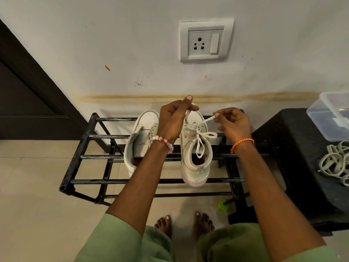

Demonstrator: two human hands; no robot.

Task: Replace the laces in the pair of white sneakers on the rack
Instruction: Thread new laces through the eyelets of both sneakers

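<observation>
Your two hands work a white lace on a sneaker standing on a black rack against the wall.

Your left hand pinches one strand of the lace above the toe of the right sneaker, grip clamped on it. Your right hand pinches the other strand, also clamped. A loose bow lies over the tongue. The left sneaker sits just beside it on the rack, unlaced. More white laces lie piled on a black stool at your right.
</observation>
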